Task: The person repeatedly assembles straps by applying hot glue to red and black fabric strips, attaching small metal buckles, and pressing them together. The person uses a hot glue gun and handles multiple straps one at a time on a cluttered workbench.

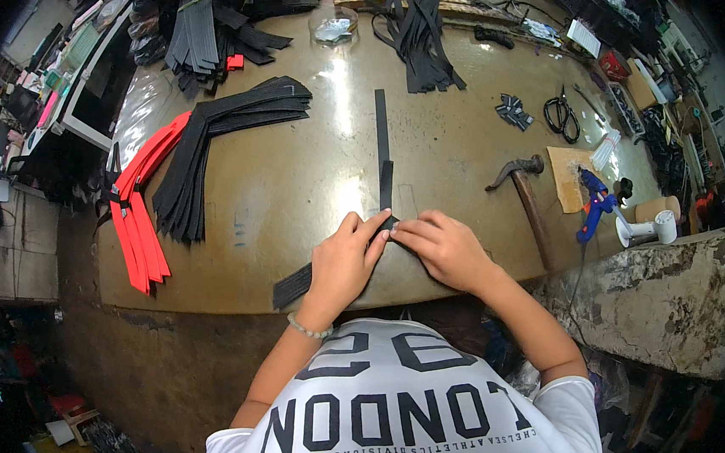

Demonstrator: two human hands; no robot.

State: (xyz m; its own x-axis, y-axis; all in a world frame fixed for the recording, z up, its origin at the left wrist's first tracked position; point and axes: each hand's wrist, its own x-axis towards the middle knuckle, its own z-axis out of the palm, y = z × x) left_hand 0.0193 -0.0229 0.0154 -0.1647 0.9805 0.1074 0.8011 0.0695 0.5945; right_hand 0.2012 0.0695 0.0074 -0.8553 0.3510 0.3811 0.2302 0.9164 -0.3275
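A narrow black strap (381,130) runs straight away from me across the table, and a shorter black piece (386,184) overlaps its near end. At that near end my left hand (344,263) pinches the black strap between thumb and forefinger. My right hand (447,252) closes on the same spot from the right, fingertips pressed together. Whether a small part lies between those fingertips is hidden. A wider ribbed black strap end (292,286) shows beneath my left wrist, near the table's front edge.
Black straps (187,166) and red straps (142,230) lie stacked at left. More black straps (419,48) lie at the back. Right of my hands are a hammer (531,201), scissors (562,116), a blue glue gun (594,202) and a white spool (647,230).
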